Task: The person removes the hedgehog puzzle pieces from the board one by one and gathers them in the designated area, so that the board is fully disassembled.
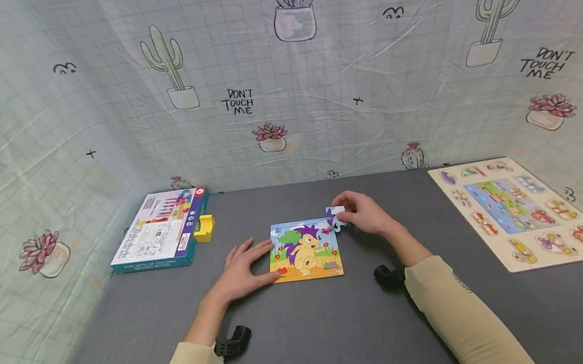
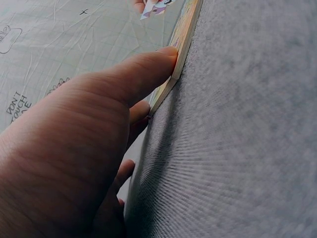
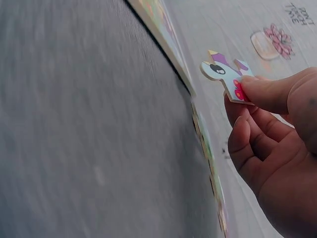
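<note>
While your left hand (image 1: 238,275), loosely spread, touched the picture board (image 1: 309,259), your right hand (image 1: 367,214) pinched the piece (image 3: 229,76), seemingly best aligned by its printed eye.

The box (image 1: 158,235) left of the left hand (image 1: 241,271) says "FIVE SETS OF COLUMN" on its side, then blurry words. The cloth (image 1: 312,82) behind that hand and the right hand (image 1: 366,214) says "DON'T TOUCH ME" more than once.
</note>
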